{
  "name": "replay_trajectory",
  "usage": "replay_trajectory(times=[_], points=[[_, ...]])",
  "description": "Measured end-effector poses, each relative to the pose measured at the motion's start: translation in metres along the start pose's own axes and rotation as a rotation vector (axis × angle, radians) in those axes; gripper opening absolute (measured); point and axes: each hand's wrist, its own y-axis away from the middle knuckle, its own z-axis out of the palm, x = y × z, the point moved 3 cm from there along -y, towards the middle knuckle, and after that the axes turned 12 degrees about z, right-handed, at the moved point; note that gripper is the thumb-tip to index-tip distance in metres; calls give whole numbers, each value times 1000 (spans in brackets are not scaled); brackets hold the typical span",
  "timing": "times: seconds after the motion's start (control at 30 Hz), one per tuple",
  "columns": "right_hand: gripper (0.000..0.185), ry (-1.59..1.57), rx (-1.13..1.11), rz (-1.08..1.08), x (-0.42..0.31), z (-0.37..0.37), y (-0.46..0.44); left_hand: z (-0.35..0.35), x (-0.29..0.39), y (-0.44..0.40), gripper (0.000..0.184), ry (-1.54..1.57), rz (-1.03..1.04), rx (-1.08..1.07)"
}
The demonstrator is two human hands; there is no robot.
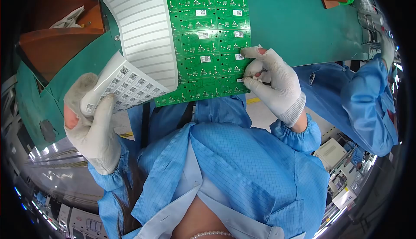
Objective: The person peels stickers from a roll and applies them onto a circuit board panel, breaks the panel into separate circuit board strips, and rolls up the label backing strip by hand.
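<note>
Green circuit panel (196,85) — far 4 rows labelled; label sheet (138,84) curled.

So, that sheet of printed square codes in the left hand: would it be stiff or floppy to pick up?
Probably floppy: the code sheet curves where the left hand grips it. It is likely light too, as its edge looks thin. It might crease fairly easily, given how it bends between thumb and fingers.

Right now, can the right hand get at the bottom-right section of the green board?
Probably yes: the right hand is at that edge of the green board, and the label sheet in the left hand sits to the left, clear of that section.
</note>
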Motion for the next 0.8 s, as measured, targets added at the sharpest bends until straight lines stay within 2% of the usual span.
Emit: replay_trajectory(times=[0.2, 0.47, 0.67, 0.8], points=[[25, 10, 27, 47, -4, 2, 2, -1, -1, -1, 48, 9, -20, 1], [42, 6, 61, 33, -2, 5, 4, 2, -2, 1, 47, 9, -20, 8], [40, 45, 103, 2, -2, 1, 6, 8, 1, 2, 46, -15, -29, -8], [36, 179, 204, -116, -6, 5, 10, 7, 1, 3, 45, -16, -25, -21]])
